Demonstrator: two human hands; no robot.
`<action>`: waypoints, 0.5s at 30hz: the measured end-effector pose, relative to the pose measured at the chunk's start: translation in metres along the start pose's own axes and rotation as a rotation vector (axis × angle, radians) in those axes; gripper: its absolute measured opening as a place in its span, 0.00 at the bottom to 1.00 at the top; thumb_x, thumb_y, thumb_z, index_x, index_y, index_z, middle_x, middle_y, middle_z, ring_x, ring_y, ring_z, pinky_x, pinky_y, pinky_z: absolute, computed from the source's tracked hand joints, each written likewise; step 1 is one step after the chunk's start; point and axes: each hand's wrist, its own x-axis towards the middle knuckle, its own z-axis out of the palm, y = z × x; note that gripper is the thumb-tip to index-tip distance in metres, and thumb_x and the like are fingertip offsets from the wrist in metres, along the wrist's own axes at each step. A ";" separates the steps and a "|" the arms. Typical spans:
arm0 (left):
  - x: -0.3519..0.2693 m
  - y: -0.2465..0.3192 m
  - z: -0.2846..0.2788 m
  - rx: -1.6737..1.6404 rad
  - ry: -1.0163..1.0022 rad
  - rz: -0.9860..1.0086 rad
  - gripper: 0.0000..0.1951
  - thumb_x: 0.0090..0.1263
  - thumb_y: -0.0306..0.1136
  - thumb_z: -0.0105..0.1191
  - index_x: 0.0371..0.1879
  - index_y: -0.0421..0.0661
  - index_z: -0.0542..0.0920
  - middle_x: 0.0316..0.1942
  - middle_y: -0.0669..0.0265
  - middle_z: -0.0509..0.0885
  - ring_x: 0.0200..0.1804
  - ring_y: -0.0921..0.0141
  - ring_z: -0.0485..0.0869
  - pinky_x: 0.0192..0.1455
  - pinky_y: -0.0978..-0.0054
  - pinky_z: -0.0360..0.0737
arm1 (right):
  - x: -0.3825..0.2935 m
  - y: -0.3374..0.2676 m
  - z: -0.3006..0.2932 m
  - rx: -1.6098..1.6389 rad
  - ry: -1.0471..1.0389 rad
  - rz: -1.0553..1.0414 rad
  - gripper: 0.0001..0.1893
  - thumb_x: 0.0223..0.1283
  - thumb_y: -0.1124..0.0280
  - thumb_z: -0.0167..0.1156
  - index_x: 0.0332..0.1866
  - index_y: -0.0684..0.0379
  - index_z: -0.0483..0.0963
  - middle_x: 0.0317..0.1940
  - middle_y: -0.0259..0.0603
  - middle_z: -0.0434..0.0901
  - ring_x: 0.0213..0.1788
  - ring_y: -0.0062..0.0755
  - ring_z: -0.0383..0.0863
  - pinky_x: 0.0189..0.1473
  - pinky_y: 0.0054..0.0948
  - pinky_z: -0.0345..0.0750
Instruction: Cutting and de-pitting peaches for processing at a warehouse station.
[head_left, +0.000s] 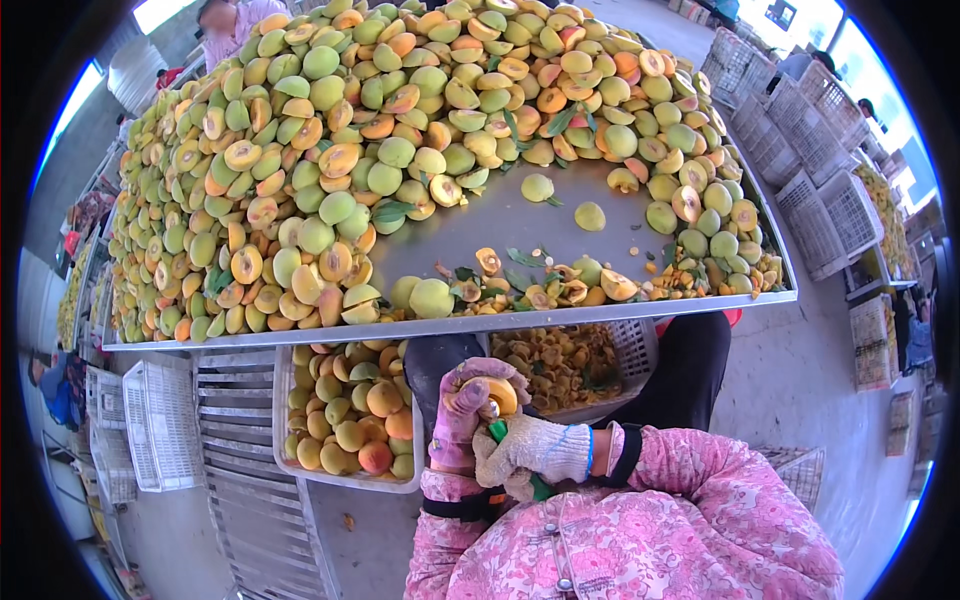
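Observation:
My left hand (459, 411), in a stained pink glove, grips a halved peach (502, 394) with its cut side towards me. My right hand (529, 452), in a white knitted glove with a blue-edged cuff, is closed around the green handle (541, 487) of a small pitting tool. Its metal tip (493, 409) is at the peach half; how deep it sits in the flesh cannot be seen. Both hands are together in front of my chest, below the near rim of a metal table (480, 324). A high heap of peach halves (337, 161) covers much of that table.
Below the table, a white crate (417, 480) holds peach halves, cut sides mostly down. Between my knees, another crate (637, 352) contains pits and scraps. A slatted metal rack (251, 480) stands at left. Stacked plastic crates (795, 127) line the right; a person (244, 26) is across the table.

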 end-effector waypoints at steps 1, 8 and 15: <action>0.004 0.002 0.002 0.001 -0.013 0.009 0.26 0.60 0.49 0.67 0.44 0.37 0.82 0.37 0.54 0.86 0.36 0.63 0.87 0.42 0.68 0.85 | 0.000 0.000 -0.004 0.000 0.001 -0.003 0.14 0.51 0.72 0.71 0.26 0.52 0.68 0.15 0.29 0.69 0.12 0.26 0.68 0.15 0.27 0.66; 0.025 -0.010 0.030 -0.022 0.022 -0.067 0.23 0.66 0.48 0.62 0.46 0.39 0.80 0.38 0.55 0.85 0.37 0.61 0.86 0.42 0.68 0.85 | -0.028 -0.005 -0.043 -0.069 -0.155 -0.138 0.14 0.42 0.82 0.69 0.28 0.53 0.71 0.20 0.30 0.74 0.18 0.20 0.70 0.19 0.22 0.67; 0.029 -0.037 0.020 -0.231 0.273 -0.013 0.25 0.74 0.51 0.50 0.54 0.38 0.75 0.49 0.54 0.82 0.52 0.58 0.82 0.54 0.57 0.82 | -0.071 -0.026 -0.060 -0.351 0.407 -0.216 0.14 0.39 0.78 0.72 0.28 0.58 0.73 0.24 0.35 0.79 0.24 0.25 0.77 0.23 0.26 0.73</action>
